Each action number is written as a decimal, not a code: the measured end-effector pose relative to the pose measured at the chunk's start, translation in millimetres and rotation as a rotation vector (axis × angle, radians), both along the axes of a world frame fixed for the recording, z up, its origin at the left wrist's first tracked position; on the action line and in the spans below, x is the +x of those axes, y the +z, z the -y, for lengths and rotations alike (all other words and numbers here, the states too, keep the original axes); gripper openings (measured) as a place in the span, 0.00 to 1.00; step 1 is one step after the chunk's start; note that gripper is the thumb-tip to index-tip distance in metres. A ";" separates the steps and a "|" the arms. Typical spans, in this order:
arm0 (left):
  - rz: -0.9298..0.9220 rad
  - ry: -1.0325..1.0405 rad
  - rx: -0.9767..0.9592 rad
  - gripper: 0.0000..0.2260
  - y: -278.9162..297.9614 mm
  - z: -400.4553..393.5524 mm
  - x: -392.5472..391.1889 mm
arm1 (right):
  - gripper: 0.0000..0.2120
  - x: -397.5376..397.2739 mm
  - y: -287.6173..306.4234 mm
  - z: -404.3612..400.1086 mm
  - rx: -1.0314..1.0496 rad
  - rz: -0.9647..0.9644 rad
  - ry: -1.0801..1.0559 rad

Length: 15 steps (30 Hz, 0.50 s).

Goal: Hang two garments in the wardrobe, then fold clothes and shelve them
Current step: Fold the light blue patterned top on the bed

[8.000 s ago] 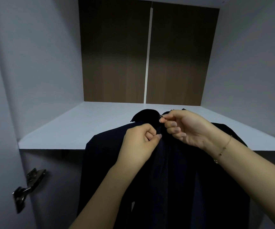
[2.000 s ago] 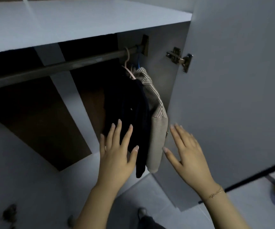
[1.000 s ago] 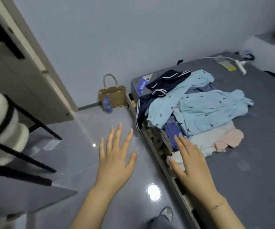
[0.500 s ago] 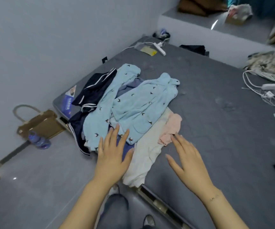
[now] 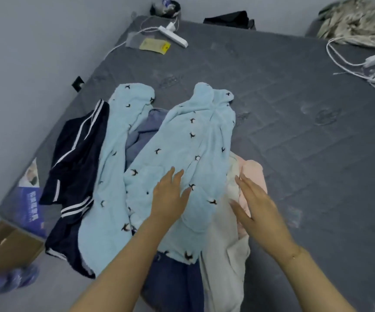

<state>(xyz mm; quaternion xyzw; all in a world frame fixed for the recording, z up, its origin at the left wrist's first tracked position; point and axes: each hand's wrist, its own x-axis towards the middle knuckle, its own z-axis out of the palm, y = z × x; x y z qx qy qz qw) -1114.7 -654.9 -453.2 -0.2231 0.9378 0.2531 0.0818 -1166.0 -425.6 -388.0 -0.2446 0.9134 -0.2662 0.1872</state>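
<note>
Both hands, left hand (image 5: 170,199) and right hand (image 5: 256,206), fingers spread wide, holding nothing; best lift the light blue top (image 5: 188,143) clear of the pile, then flatten it on the bed (image 5: 306,131)

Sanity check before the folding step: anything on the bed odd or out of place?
Nothing damaged or spilled. The clothes pile is unfolded and hangs over the mattress edge. A power strip with trailing cable lies on the mattress. Both hands, left hand and right hand, hold nothing.

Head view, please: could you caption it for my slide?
Both open hands, left and right, reach over a light-blue garment on the grey mattress.
</note>
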 end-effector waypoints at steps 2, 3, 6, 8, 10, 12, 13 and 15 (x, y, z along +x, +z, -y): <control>0.039 -0.030 -0.030 0.26 -39.6 21.1 -38.7 | 0.29 -14.8 -28.6 19.6 -0.034 0.047 -0.070; 0.048 -0.047 -0.054 0.26 -58.8 27.9 -56.7 | 0.29 -20.3 -42.9 26.4 -0.050 0.065 -0.106; 0.118 -0.078 -0.115 0.27 -113.5 37.6 -97.9 | 0.28 -28.0 -85.2 37.8 -0.061 0.114 -0.178; 0.150 -0.066 -0.114 0.28 -142.1 41.3 -112.1 | 0.28 -26.6 -110.2 38.1 -0.055 0.156 -0.185; 0.048 -0.063 -0.086 0.22 -162.7 42.9 -112.3 | 0.27 -21.2 -128.8 32.6 -0.058 0.202 -0.225; -0.102 -0.035 0.064 0.18 -171.1 43.6 -106.8 | 0.25 -12.5 -140.5 26.0 -0.102 0.266 -0.316; -0.160 -0.008 0.134 0.17 -170.1 44.3 -103.6 | 0.24 -7.5 -143.5 24.6 -0.118 0.295 -0.342; -0.237 0.055 0.244 0.13 -159.9 45.3 -98.9 | 0.22 1.7 -147.8 25.8 -0.137 0.331 -0.339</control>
